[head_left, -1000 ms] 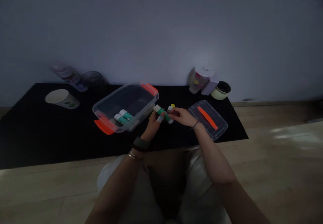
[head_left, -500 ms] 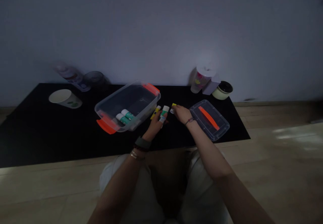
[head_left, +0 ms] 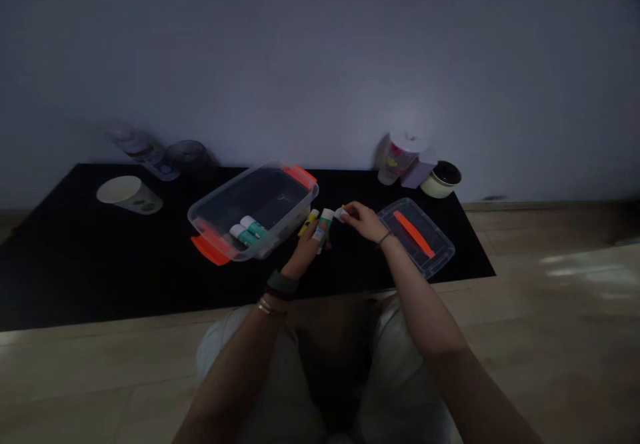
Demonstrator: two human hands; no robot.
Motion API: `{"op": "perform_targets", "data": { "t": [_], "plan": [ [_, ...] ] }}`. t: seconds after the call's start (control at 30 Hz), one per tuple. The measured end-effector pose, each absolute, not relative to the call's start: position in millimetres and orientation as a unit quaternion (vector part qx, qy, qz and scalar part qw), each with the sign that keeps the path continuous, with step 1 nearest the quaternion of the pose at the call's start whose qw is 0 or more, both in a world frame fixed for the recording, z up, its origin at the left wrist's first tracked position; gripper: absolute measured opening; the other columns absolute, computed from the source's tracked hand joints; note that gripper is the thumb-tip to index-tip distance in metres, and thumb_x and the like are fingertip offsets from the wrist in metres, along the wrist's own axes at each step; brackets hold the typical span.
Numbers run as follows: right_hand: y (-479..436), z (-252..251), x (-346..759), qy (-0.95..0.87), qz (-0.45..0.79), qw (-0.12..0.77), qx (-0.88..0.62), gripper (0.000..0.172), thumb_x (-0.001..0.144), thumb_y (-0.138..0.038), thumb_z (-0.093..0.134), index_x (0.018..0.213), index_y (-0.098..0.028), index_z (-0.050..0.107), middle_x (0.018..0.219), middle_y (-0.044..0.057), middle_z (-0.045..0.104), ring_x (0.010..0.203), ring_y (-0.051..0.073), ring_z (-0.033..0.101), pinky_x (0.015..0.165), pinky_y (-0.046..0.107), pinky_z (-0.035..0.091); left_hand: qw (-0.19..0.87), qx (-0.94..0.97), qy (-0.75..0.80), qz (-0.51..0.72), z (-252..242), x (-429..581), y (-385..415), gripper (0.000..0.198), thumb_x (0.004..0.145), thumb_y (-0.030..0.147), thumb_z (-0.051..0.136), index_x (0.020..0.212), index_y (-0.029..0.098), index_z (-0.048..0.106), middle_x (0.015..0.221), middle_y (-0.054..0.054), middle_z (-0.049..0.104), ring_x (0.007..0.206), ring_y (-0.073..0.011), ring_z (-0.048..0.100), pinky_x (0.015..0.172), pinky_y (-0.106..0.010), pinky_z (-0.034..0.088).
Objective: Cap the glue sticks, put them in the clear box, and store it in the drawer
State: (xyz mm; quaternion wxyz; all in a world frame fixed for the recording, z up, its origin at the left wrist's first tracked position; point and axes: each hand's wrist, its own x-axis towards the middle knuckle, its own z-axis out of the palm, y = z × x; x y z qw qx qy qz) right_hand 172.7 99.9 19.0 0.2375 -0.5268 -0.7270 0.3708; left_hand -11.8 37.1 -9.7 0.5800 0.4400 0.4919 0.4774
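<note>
Right hand (head_left: 364, 223): thumb and fingers pressed together, pinching a small white-and-yellow item (head_left: 342, 214) at the fingertips, too small and dark to name exactly. Thin cord bracelet (head_left: 384, 238) on that wrist

Left hand (head_left: 304, 257): fingers curled up around a green-labelled glue stick (head_left: 324, 231), which stands roughly upright with its white end up. Just left of it, a yellow glue stick (head_left: 308, 224) tilts toward the bin. It's right by the left hand, but can't tell if it's gripped. Dark wristband (head_left: 281, 283) and metal bangles (head_left: 265, 307) on the left wrist

The two hands are close together, not touching. Both are over a black mat (head_left: 125, 271)

Just left of the left hand: clear plastic storage bin (head_left: 250, 187) with orange handles (head_left: 207, 251). Two white-capped teal glue sticks (head_left: 243, 233) lie inside at the near corner

Just right of the right hand: clear bin lid (head_left: 413, 221) with an orange strip, flat on the mat

Back edge, left: paper cup (head_left: 129, 195) on its side, bottle (head_left: 143, 151) and dark glass jar (head_left: 187, 154). Back edge, right: lidded plastic tumbler (head_left: 400, 157), lilac box (head_left: 417, 175) and cream pot (head_left: 443, 179)
</note>
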Motion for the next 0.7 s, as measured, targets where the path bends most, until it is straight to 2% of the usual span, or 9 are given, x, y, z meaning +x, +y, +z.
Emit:
{"op": "perform_targets", "data": {
  "t": [0.1, 0.23, 0.43, 0.7],
  "plan": [
    [100, 21, 175, -0.682, 0.478, 0.297, -0.467, 0.024, 0.092, -0.036, 0.061, 0.109, -0.019, 0.063, 0.095, 0.003, 0.068, 0.075, 0.013, 0.062, 0.067, 0.025, 0.049, 0.592, 0.437, 0.486, 0.471, -8, -11, 36, 0.053, 0.084, 0.071, 0.055, 0.082, 0.018, 0.053, 0.065, 0.004, 0.054, 0.046, -0.007, 0.05, 0.045, -0.021, 0.041],
    [96, 31, 173, -0.667, 0.525, 0.318, -0.423, 0.035, 0.091, -0.045, 0.06, 0.116, -0.021, 0.064, 0.093, 0.003, 0.065, 0.072, 0.012, 0.058, 0.055, 0.021, 0.043, 0.622, 0.449, 0.463, 0.445, -2, -10, 33, 0.054, 0.083, 0.072, 0.056, 0.088, 0.018, 0.053, 0.067, 0.005, 0.052, 0.043, -0.0052, 0.045, 0.04, -0.019, 0.035],
    [93, 37, 172, -0.665, 0.515, 0.352, -0.411, 0.035, 0.087, -0.047, 0.065, 0.11, -0.02, 0.063, 0.09, 0.001, 0.063, 0.067, 0.01, 0.055, 0.06, 0.023, 0.044, 0.682, 0.446, 0.423, 0.396, 5, -14, 30, 0.056, 0.083, 0.072, 0.057, 0.096, 0.018, 0.052, 0.066, 0.006, 0.049, 0.044, -0.004, 0.041, 0.039, -0.017, 0.03],
    [90, 39, 179, -0.691, 0.507, 0.313, -0.409, 0.04, 0.082, -0.056, 0.067, 0.095, -0.019, 0.062, 0.077, -0.002, 0.057, 0.062, 0.01, 0.047, 0.057, 0.023, 0.036, 0.725, 0.451, 0.393, 0.341, 1, -22, 29, 0.061, 0.085, 0.071, 0.055, 0.109, 0.016, 0.058, 0.066, 0.005, 0.049, 0.042, -0.0042, 0.037, 0.037, -0.019, 0.025]
  ]
}}
